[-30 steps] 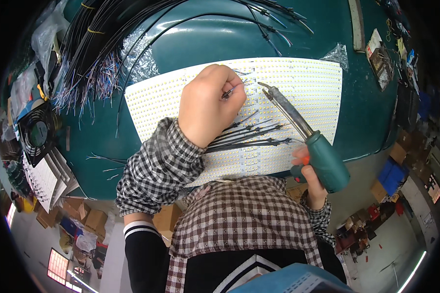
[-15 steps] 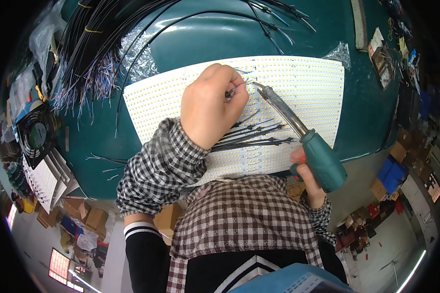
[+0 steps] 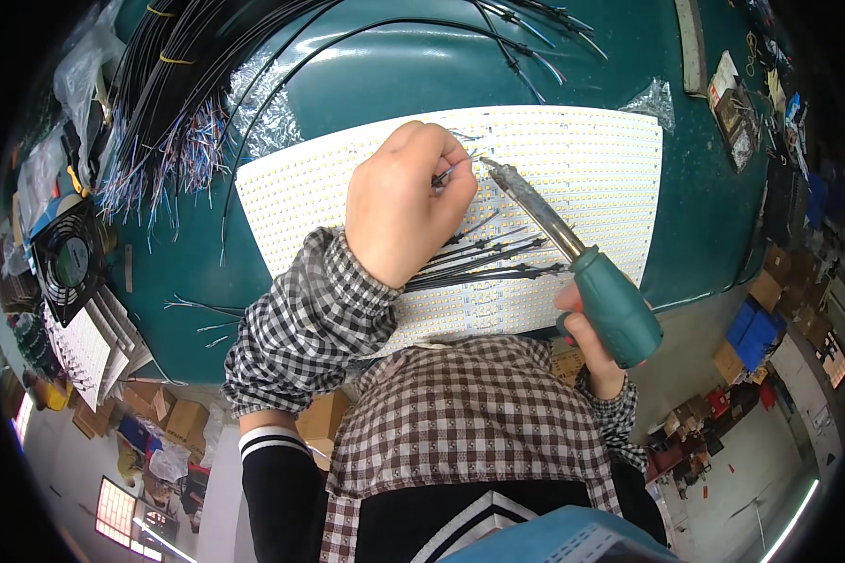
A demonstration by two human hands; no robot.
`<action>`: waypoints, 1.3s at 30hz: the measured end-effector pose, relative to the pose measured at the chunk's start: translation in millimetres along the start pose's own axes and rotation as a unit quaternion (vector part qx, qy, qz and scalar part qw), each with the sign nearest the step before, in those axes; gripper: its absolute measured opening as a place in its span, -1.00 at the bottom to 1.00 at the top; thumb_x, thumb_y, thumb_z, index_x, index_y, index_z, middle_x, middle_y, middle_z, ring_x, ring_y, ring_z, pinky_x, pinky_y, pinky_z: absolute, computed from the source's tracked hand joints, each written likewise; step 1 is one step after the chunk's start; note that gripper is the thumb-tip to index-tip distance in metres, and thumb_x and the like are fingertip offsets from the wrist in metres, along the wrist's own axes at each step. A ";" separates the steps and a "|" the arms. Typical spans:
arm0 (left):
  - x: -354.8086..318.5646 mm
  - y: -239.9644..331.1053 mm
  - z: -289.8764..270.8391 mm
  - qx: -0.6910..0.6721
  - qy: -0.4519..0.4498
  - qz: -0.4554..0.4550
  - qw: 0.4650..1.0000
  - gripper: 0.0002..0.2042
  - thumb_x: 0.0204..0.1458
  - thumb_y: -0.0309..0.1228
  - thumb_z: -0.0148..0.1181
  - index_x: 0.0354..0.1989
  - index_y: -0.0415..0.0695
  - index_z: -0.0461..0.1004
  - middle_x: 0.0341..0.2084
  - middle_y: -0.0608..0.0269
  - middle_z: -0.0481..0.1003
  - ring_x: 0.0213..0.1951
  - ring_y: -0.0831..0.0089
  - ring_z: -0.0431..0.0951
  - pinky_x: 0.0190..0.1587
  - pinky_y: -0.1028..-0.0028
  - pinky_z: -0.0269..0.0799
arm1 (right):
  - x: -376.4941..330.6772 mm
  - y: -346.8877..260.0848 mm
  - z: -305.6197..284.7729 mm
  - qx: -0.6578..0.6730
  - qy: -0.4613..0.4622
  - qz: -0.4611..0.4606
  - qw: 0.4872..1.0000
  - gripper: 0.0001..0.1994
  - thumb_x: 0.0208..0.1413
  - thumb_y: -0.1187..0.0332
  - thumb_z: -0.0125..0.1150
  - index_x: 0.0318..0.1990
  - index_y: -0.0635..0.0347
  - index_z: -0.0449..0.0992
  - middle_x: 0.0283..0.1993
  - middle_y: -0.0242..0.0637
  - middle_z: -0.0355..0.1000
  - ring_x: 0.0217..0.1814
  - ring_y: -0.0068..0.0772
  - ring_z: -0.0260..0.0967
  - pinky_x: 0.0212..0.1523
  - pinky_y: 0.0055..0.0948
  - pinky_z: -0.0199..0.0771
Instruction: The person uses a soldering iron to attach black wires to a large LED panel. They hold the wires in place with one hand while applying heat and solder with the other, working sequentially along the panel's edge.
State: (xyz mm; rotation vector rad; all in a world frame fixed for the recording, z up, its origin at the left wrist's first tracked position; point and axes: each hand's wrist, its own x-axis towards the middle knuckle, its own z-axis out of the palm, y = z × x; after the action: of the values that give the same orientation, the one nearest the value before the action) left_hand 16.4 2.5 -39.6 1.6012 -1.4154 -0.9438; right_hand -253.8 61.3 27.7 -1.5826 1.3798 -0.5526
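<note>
Pinched between thumb and forefinger of the left hand (image 3: 399, 211) is a thin black wire (image 3: 449, 173), its bare end held down on the white LED panel (image 3: 582, 159); the right hand (image 3: 587, 342) is clenched around the green handle of a soldering iron (image 3: 573, 258), whose tip meets the wire end at about 12 o'clock of the panel. This looks like the soldering of one lead to a pad, and the next move probably calls for a steady hold until the joint sets, then a lift of the tip toward 4 o'clock. Finished leads (image 3: 483, 263) fan out just beside the left wrist, at 3 o'clock of it. Open room lies at 2 o'clock on the panel; a wire bundle (image 3: 174, 103) crowds 10 o'clock, and the table (image 3: 385, 70) edge runs close at 5 o'clock.
</note>
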 end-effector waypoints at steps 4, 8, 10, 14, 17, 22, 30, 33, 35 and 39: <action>1.0 -1.6 0.1 0.006 0.007 0.020 1.000 -0.88 -0.01 -0.54 0.36 -0.37 -0.20 0.50 -0.41 0.11 0.55 -0.47 0.19 0.61 -0.43 0.32 0.56 | -7.4 2.2 -1.1 0.035 0.008 0.069 0.997 -0.42 -0.04 0.46 0.57 0.15 0.49 0.51 -0.22 -0.18 0.66 -0.19 -0.41 0.64 -0.08 -0.40 0.66; 0.9 -1.5 0.1 0.011 0.007 0.020 1.000 -0.88 -0.01 -0.54 0.36 -0.37 -0.20 0.50 -0.42 0.11 0.55 -0.47 0.19 0.62 -0.43 0.32 0.56 | -6.6 6.0 2.4 0.096 0.038 0.059 0.993 -0.41 -0.03 0.44 0.57 0.16 0.49 0.49 -0.21 -0.17 0.66 -0.18 -0.39 0.64 -0.11 -0.40 0.67; 1.3 -0.6 -0.4 0.010 0.006 0.016 1.000 -0.88 -0.01 -0.55 0.36 -0.38 -0.20 0.50 -0.43 0.11 0.55 -0.47 0.19 0.62 -0.43 0.32 0.56 | -5.9 4.1 2.3 0.101 0.040 0.064 0.992 -0.41 -0.03 0.43 0.57 0.16 0.50 0.48 -0.20 -0.16 0.66 -0.18 -0.38 0.65 -0.11 -0.40 0.68; 0.8 -1.1 -0.8 0.004 0.004 0.013 1.000 -0.89 0.04 -0.55 0.36 -0.32 -0.21 0.52 -0.42 0.15 0.54 -0.45 0.31 0.58 -0.40 0.39 0.52 | -7.0 6.8 0.0 0.090 0.020 0.052 0.994 -0.42 -0.01 0.43 0.56 0.16 0.50 0.48 -0.16 -0.13 0.66 -0.14 -0.36 0.65 -0.10 -0.39 0.69; -0.9 -1.0 -1.6 -0.009 -0.001 0.015 1.000 -0.90 0.10 -0.57 0.36 -0.24 -0.24 0.56 -0.40 0.24 0.53 -0.44 0.53 0.49 -0.35 0.54 0.44 | -7.5 9.1 -3.2 0.100 0.023 0.047 0.994 -0.41 0.02 0.41 0.56 0.17 0.51 0.46 -0.11 -0.05 0.65 -0.11 -0.31 0.65 -0.09 -0.35 0.71; 0.9 2.2 -7.4 0.005 -0.033 0.075 0.997 -0.87 0.14 -0.56 0.36 -0.19 -0.26 0.55 -0.39 0.22 0.53 -0.41 0.52 0.51 -0.31 0.54 0.45 | -5.5 -1.0 0.3 0.185 0.075 0.071 0.977 -0.39 0.05 0.38 0.55 0.20 0.52 0.42 -0.04 0.06 0.63 -0.07 -0.21 0.65 -0.07 -0.28 0.75; 14.8 2.8 -5.1 0.009 -0.050 0.012 0.999 -0.92 0.02 -0.55 0.33 -0.35 -0.24 0.55 -0.44 0.14 0.55 -0.43 0.34 0.59 -0.36 0.40 0.52 | -5.3 -3.0 0.1 0.162 0.072 0.061 0.982 -0.43 0.12 0.32 0.44 0.20 0.50 0.42 -0.01 0.05 0.60 -0.09 -0.22 0.63 -0.10 -0.29 0.71; 14.0 4.3 -3.9 0.012 -0.040 0.006 0.999 -0.93 0.00 -0.54 0.32 -0.39 -0.23 0.54 -0.45 0.12 0.55 -0.44 0.26 0.61 -0.38 0.35 0.54 | -7.4 1.1 0.6 0.175 0.077 0.069 0.979 -0.40 0.04 0.41 0.54 0.20 0.51 0.43 -0.07 0.01 0.65 -0.13 -0.28 0.66 -0.09 -0.34 0.72; 13.3 4.0 -3.6 0.004 -0.035 0.004 0.999 -0.93 0.00 -0.53 0.32 -0.38 -0.22 0.54 -0.45 0.12 0.55 -0.45 0.26 0.61 -0.39 0.35 0.54 | -9.5 6.6 -0.1 0.158 0.064 0.058 0.984 -0.41 0.02 0.43 0.54 0.19 0.51 0.45 -0.11 -0.03 0.65 -0.15 -0.30 0.66 -0.09 -0.36 0.71; 11.6 3.0 -0.4 0.008 -0.021 0.016 1.000 -0.92 0.01 -0.53 0.32 -0.37 -0.21 0.53 -0.44 0.11 0.55 -0.46 0.24 0.63 -0.39 0.34 0.56 | -11.5 10.4 1.2 0.124 0.050 0.061 0.989 -0.44 -0.03 0.46 0.55 0.14 0.50 0.51 -0.17 -0.10 0.66 -0.17 -0.35 0.65 -0.11 -0.38 0.69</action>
State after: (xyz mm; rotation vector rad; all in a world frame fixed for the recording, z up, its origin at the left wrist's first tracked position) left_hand 16.8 -9.2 -37.0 1.5753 -1.4773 -0.9556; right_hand -261.3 73.1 21.0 -1.2771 1.4132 -0.7074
